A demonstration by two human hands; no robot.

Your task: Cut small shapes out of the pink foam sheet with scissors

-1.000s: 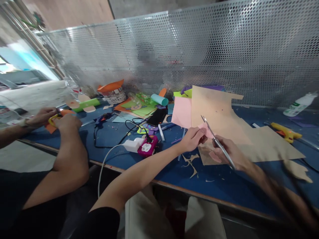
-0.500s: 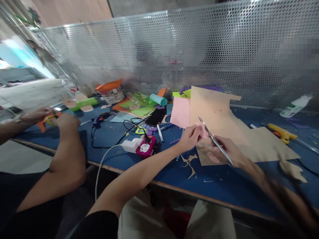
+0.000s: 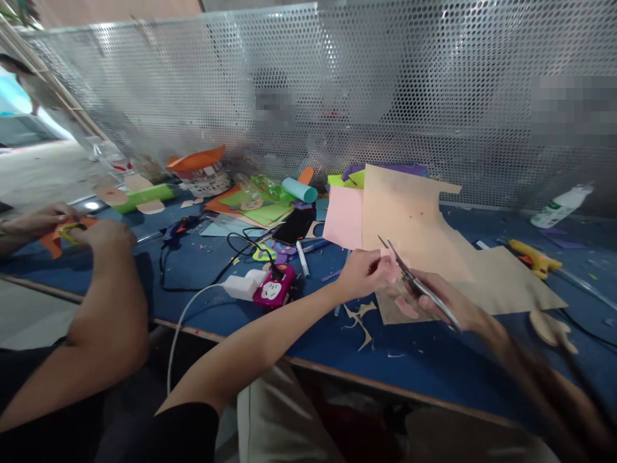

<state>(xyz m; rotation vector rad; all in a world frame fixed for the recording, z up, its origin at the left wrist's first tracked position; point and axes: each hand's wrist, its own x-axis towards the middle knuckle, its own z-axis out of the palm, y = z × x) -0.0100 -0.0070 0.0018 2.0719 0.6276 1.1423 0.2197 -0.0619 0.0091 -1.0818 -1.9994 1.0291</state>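
My left hand (image 3: 362, 273) pinches a small piece of pink paper (image 3: 388, 265) above the table. In my right hand (image 3: 441, 297) is a pair of scissors (image 3: 403, 267), its blades slightly apart and pointing up to the left, beside the pink paper. Whether the blades touch the paper is hard to tell. Beneath both hands lies a large sheet of tan paper (image 3: 405, 212) with cut edges. A pink sheet (image 3: 343, 215) sits at its left, and a small pink scrap (image 3: 407, 307) rests on its lower part.
Left of me, a co-worker's hands (image 3: 103, 235) hold orange paper (image 3: 53, 241) and yellow-handled scissors. A magenta power adapter (image 3: 274, 287) with cables stands on the blue table (image 3: 318, 341). A yellow glue gun (image 3: 535, 255) and a white bottle (image 3: 562, 206) are at right. Tan scraps (image 3: 361, 318) lie in front.
The view has shifted, so most things sit slightly further left. My left hand has turned somewhat around the pink paper, and the scissor blades have opened a little.
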